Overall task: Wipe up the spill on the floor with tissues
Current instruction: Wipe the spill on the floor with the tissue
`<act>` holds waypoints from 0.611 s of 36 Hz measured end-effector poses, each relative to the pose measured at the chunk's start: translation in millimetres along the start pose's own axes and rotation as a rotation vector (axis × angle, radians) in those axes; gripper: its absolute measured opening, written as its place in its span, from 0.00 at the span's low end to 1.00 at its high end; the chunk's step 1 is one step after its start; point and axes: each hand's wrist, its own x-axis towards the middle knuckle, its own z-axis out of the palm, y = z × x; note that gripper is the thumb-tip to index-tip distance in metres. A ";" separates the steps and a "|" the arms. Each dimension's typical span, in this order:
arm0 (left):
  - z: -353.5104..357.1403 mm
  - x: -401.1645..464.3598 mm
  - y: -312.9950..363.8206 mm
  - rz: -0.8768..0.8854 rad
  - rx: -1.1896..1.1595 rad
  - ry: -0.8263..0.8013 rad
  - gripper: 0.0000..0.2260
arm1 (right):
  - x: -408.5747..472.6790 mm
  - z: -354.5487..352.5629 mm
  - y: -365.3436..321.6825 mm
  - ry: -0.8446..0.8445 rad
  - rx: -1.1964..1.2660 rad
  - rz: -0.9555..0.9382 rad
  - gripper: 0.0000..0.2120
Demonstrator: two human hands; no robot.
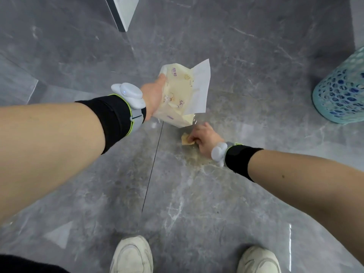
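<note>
Here the right hand (204,140) presses down on a crumpled, yellow-stained tissue (187,140), fingers curled closed over it so only its left edge shows beside the knuckles. It sits on the spill (197,158), a thin yellowish film smeared on the glossy grey marble-veined floor (216,203), spreading below the wrist. The left hand (154,95) grips a soft cream plastic pack (177,97) held above the floor, a flat white sheet (200,87) sticking out of it. A perforated teal bin (342,89) stands to the right. Two white shoes (132,255) show below.
</note>
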 end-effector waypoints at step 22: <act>4.6 -29.7 20.3 0.028 -0.028 -0.062 0.30 | -50.4 25.1 -24.3 -0.143 -0.155 -0.072 0.16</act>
